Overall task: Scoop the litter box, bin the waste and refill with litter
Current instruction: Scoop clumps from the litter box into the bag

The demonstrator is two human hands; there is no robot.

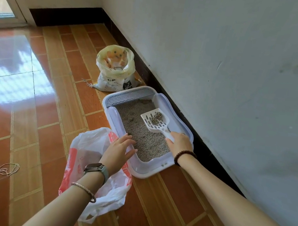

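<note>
Along the right edge of the glossy orange-brown tiled floor (50,102), just beside the dark skirting (167,88) under the pale painted wall (227,66): a pale lavender rectangular plastic litter box (147,173), filled with grey granular litter (141,136); across its far end, a perforated panel (129,95). Above the litter, towards the box's wall-side rim: a white slotted plastic scoop (157,125), blade pointing away, with a few grey-brown clumps (156,117) on it. Round the scoop's handle, the curled fingers (169,140) of the right hand (179,144), holding it firmly; on that wrist, a dark beaded bracelet (184,156). Over the box's near rim on the side away from the wall, the left hand (117,152), holding nothing, fingers (130,139) straight and a little spread, tips reaching out above the litter; touching the rim or just clear of it, impossible to tell. On the left wrist, a smartwatch with a grey-green strap (97,169); further up the forearm, a thin pinkish beaded bracelet (83,190). Under that wrist, up against the box's near corner: a white crumpled plastic carrier bag with red print (85,153), loosely open. Further along the same floor edge, just beyond the box's far end: a white and yellow litter sack with an orange cartoon cat (115,69), upright, top open. Out on the open floor, well away from the wall edge and from everything else: loops of pale tangled string (2,168).
</note>
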